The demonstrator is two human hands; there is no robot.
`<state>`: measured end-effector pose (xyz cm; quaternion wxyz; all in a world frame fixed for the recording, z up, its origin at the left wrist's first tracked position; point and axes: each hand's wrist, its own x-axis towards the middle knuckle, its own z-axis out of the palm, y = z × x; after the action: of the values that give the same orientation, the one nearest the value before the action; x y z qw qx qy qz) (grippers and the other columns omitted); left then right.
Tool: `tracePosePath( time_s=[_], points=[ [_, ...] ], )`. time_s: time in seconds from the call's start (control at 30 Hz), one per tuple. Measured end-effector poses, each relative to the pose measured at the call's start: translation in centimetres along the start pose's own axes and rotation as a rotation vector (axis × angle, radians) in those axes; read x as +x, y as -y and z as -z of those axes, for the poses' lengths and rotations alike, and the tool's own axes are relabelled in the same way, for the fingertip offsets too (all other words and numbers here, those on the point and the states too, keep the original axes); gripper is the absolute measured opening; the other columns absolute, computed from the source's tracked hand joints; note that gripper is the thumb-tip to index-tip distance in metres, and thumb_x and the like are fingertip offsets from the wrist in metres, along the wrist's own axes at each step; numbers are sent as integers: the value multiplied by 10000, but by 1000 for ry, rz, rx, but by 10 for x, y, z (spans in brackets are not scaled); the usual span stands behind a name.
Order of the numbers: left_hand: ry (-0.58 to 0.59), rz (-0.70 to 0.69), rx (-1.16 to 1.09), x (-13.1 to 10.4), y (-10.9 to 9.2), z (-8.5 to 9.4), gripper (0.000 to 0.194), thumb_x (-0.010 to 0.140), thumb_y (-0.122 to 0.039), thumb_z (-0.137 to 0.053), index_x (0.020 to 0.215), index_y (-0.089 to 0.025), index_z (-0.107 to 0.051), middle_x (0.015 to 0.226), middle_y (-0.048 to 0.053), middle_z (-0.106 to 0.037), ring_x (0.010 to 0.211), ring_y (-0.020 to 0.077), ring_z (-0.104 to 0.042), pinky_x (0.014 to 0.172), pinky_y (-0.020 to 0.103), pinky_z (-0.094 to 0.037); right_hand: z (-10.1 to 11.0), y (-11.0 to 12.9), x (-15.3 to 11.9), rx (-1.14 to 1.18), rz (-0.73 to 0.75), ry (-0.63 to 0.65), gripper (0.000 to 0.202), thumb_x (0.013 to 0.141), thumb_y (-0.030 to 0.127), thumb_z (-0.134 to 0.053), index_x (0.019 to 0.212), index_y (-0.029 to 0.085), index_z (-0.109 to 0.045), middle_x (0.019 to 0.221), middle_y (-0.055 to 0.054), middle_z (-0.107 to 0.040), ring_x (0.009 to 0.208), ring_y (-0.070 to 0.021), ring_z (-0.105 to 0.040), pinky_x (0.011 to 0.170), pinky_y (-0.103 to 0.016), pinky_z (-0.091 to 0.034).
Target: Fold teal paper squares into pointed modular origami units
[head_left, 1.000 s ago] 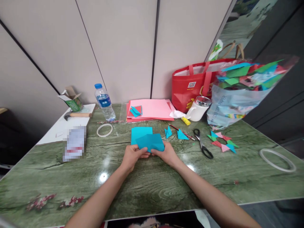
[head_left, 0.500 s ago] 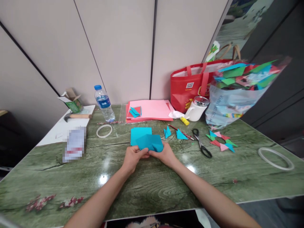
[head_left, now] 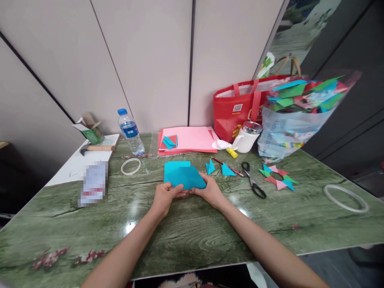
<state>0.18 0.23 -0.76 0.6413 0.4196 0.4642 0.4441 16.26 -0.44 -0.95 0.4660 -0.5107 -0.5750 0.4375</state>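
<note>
A sheet of blue paper (head_left: 185, 178) is held between my two hands above the table, its upper right corner slanted as if folded. My left hand (head_left: 165, 197) pinches the lower left edge, thumb on top. Round the lower right corner, my right hand (head_left: 208, 191) is closed on the same sheet. Just behind it lie more blue paper squares (head_left: 177, 163), partly covered by the held sheet. Two small folded blue paper pieces (head_left: 210, 167) sit to the right, beside a pencil (head_left: 225, 164).
Black-handled scissors (head_left: 252, 181) and a multicoloured paper ring (head_left: 278, 178) lie on the right. Farther back stand a white mug (head_left: 246, 138), a red bag (head_left: 228, 106) and a plastic bag of folded paper (head_left: 288, 132). A water bottle (head_left: 131, 134) and hammer (head_left: 97, 148) are left.
The held blue paper has gone from a curled, bent shape to a flatter one with a slanted right side. My right hand's fingers have shifted along its right edge.
</note>
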Motion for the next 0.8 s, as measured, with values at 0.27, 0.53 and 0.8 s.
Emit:
tracePosePath(
  time_s=[0.27, 0.53, 0.8],
  points=[
    [-47, -45, 19, 4, -4, 4, 285, 531, -327, -742, 660, -97, -637, 608, 54, -690, 596, 199, -655, 661, 325, -530, 2, 1, -1, 68, 27, 111, 405, 566, 178, -647, 954, 165, -534, 831, -11, -639, 730, -171, -609, 653, -280, -494],
    [-29, 6, 108, 2, 2, 0, 304, 512, -298, -752, 553, -140, -495, 501, -3, -636, 582, 207, -656, 609, 306, -524, -6, -6, -2, 105, -109, 79, 221, 593, 277, -671, 735, 160, -550, 593, 6, -627, 526, -155, -581, 537, -273, -467],
    [106, -7, 42, 1, -8, 5, 317, 560, -349, -719, 678, -127, -526, 547, 0, -629, 595, 202, -647, 664, 367, -520, -1, -3, -2, 135, -138, 108, 247, 563, 320, -700, 685, 148, -572, 591, -13, -646, 537, -167, -591, 548, -286, -469]
  ],
)
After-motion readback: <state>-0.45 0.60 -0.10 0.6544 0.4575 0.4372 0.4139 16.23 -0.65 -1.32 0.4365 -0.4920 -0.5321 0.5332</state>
